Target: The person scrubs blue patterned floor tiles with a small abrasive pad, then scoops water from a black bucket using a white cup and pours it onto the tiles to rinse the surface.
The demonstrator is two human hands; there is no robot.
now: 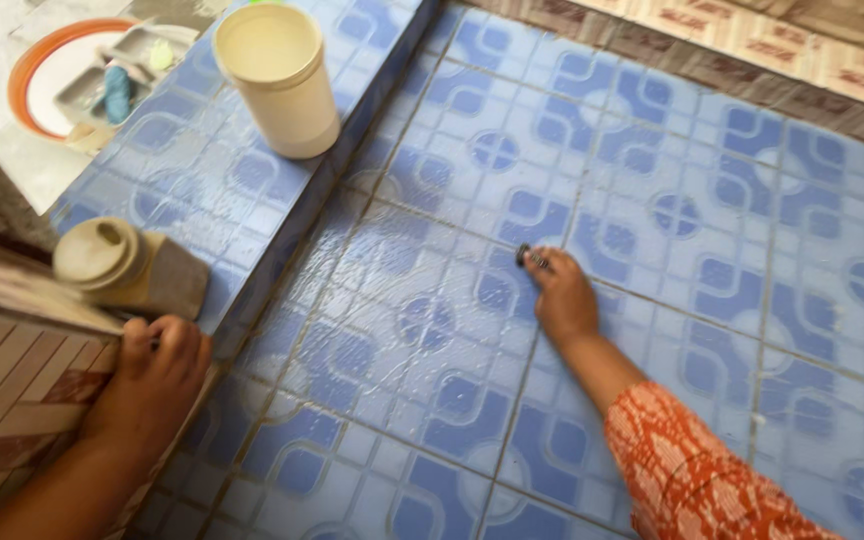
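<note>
The right hand [564, 298] presses a small dark scrubber [532, 258] onto the wet floor [712, 200], while the left hand [157, 365], curled, braces on the ledge [252, 190] beside it for support.

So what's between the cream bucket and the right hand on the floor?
Only wet blue patterned floor tiles, past the raised ledge where the cream bucket stands; nothing else before the right hand, in the head view.

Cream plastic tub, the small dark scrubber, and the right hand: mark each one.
Cream plastic tub [282, 95]: head view, on its side wall.
Small dark scrubber [532, 258]: head view, on the end showing past the fingertips.
Right hand [564, 298]: head view, on its back.
</note>
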